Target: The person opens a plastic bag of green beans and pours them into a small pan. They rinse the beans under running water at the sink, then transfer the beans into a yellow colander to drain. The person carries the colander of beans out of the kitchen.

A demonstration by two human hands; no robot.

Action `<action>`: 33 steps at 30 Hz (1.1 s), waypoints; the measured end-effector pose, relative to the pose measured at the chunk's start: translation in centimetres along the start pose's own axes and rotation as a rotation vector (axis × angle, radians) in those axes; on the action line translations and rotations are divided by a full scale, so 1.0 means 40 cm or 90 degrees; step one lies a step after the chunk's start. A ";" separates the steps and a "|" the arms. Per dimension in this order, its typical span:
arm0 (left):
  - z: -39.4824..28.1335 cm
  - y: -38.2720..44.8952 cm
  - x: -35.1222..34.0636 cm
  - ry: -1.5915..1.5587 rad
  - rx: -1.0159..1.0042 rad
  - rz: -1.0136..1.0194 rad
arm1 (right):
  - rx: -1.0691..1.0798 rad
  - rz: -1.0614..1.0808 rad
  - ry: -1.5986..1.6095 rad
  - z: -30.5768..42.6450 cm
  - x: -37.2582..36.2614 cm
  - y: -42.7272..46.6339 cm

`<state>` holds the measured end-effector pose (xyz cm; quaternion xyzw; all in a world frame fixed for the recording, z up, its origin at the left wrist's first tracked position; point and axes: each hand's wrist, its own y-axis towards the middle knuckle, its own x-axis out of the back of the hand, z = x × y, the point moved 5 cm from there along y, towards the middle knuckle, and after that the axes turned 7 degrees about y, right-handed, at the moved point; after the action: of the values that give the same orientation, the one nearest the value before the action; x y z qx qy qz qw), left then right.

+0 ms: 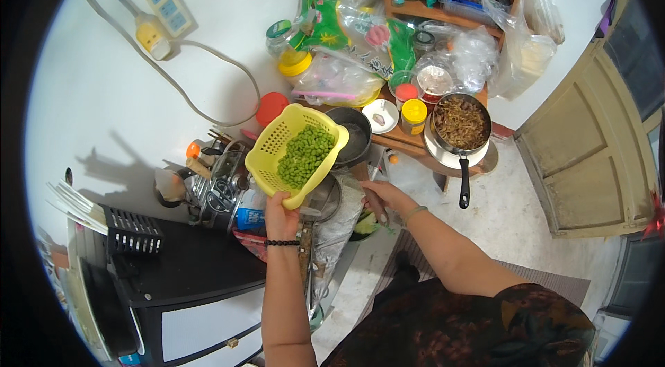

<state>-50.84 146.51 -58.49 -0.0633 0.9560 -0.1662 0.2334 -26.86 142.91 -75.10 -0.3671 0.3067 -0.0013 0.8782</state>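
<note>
My left hand (282,219) grips the near rim of a yellow plastic colander (266,174). Shelled green beans (306,156) lie heaped inside it, and it is tilted. Just right of the colander is a dark frying pan (356,138), its left side hidden behind the colander. A brown wooden handle (375,203) runs from the pan's near rim towards me, and my right hand (385,195) is closed around it. To the right, a saucepan (461,122) of brown, shredded-looking food rests on a white round base (431,146), its black handle pointing at me.
A small white dish (381,116) and a yellow-lidded jar (414,116) stand on the wooden table beyond the pan. Bags and jars crowd behind them. Left are a wire rack of utensils (221,193) and a black cabinet (197,258). A power strip (165,3) hangs on the wall.
</note>
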 end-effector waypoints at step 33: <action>0.020 0.093 -0.038 0.052 -0.022 0.002 | 0.280 -0.262 -0.478 0.144 0.010 -0.159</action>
<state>-49.30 150.06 -59.81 -0.0585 0.9676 -0.1519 0.1932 -22.02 141.88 -68.10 -0.2012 -0.1180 -0.1073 0.9665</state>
